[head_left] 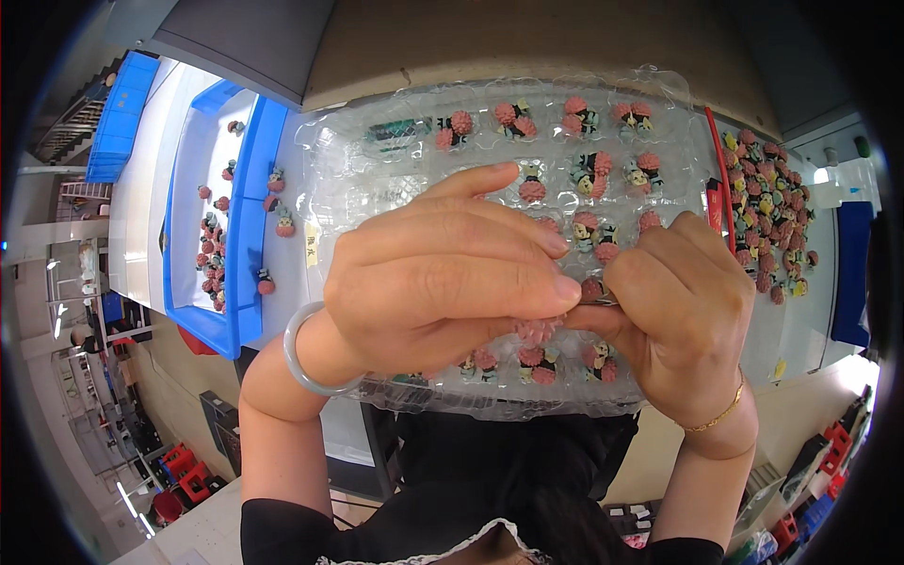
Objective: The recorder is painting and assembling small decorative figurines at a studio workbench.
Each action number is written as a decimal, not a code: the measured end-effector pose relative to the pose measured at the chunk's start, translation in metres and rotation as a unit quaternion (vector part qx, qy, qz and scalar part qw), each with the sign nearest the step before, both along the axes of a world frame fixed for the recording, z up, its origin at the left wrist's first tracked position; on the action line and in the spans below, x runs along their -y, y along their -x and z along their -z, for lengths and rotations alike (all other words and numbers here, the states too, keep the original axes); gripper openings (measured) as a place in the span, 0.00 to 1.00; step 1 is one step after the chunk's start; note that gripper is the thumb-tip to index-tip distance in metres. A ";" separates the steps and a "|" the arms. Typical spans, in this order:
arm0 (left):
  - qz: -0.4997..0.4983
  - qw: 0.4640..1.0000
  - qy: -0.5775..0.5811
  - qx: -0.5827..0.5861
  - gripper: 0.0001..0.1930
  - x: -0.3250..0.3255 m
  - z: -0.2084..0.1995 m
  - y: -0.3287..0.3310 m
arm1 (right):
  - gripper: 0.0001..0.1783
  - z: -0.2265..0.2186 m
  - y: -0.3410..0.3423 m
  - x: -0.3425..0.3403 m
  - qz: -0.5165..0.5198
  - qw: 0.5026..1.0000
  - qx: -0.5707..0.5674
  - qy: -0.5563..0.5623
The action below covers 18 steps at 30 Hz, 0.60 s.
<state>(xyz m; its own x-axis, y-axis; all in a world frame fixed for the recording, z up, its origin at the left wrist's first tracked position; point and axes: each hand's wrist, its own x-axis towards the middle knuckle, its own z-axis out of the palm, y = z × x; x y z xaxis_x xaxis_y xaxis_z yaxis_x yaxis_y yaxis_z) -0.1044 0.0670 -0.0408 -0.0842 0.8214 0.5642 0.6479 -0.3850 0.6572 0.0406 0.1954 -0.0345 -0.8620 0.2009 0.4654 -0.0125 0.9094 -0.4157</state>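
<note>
My left hand (443,273) and my right hand (673,311) meet above a clear plastic blister tray (358,165). Between their fingertips they pinch one small figurine with pink bobbly parts (539,330); most of it is hidden by my fingers. A thin metal bit shows at my right thumb, too small to make out. The tray's pockets hold several of the same small pink, black and pale figurines (589,172). A pale bangle (299,353) circles my left wrist and a thin gold chain (720,414) my right.
A heap of loose figurines (767,212) lies on the white table right of the tray. To the left stands a blue bin (247,226) with a white tray and several scattered figurines (209,259). Another blue crate (118,118) sits far left.
</note>
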 end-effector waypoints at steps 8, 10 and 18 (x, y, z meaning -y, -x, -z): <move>0.006 1.000 -0.007 0.000 0.13 -0.001 0.000 0.000 | 0.19 0.000 0.000 0.000 0.003 1.000 0.019 0.018; 0.000 1.000 -0.014 0.002 0.13 -0.001 0.001 0.000 | 0.19 -0.001 -0.001 0.000 0.004 1.000 0.016 0.015; -0.002 1.000 -0.004 0.018 0.15 -0.001 -0.001 0.000 | 0.18 -0.006 -0.001 0.003 0.016 1.000 0.011 -0.009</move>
<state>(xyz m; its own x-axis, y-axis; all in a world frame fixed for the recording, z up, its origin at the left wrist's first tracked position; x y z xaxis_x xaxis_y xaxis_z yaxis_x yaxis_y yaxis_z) -0.1049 0.0684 -0.0396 -0.1091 0.8167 0.5667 0.6251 -0.3869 0.6779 0.0412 0.1928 -0.0289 -0.8657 0.2199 0.4497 0.0251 0.9163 -0.3997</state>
